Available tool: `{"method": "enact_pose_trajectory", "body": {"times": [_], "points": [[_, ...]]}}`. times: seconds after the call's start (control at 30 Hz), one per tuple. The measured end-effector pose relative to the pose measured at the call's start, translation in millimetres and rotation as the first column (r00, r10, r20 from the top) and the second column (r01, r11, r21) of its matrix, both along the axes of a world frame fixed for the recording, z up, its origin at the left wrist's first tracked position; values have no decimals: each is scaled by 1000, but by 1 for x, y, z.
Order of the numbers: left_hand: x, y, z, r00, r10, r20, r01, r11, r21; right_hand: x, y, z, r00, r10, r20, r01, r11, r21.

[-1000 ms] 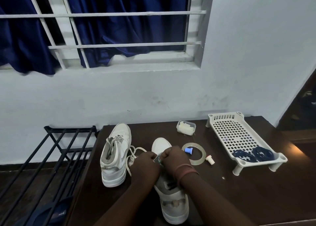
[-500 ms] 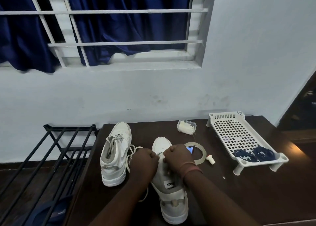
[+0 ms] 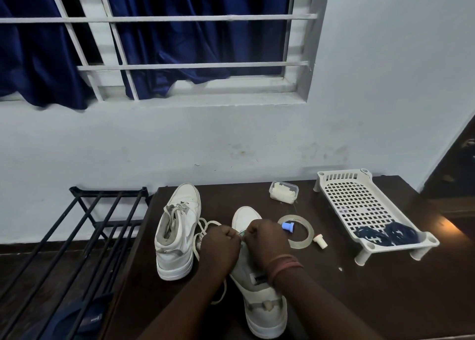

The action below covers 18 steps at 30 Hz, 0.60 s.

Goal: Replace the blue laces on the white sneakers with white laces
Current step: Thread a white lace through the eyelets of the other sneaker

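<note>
Hands' grip lower, over near sneaker.

I see both hands curled into fists over the near sneaker: left hand and right hand almost knuckle to knuckle, forearms converging.
</note>
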<state>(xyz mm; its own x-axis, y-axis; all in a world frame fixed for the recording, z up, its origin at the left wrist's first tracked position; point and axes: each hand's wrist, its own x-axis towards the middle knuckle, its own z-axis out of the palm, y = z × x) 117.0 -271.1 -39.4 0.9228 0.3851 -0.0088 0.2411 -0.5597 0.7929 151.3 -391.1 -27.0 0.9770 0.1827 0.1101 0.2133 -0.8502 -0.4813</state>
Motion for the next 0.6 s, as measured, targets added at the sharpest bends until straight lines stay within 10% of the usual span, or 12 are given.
{"method": "enact_pose_trajectory", "body": {"times": [0.17,0.3,0.37,0.47,0.5,0.6], "points": [[-4,-5,7,1000,24,5,-24,998,-64,-6,5,0,998,46,32,-45,999,-31],[-7,-4,11,998,56,-4,-56,997,-45,4,-8,33,983,-178,44,162,956,247],[-8,-3,12,998,54,-16,-55,997,-55,18,-26,63,936,-340,-85,319,727,607],[-9,-4,13,998,60,-28,-62,994,-89,25,-46,93,923,-176,-343,357,55,932],[-9,-5,13,998,60,-24,-62,994,-91,25,-48,93,923,-157,-350,367,90,926],[-10,-6,14,998,59,-8,-59,995,-80,22,-40,63,949,-209,-238,316,687,655]]}}
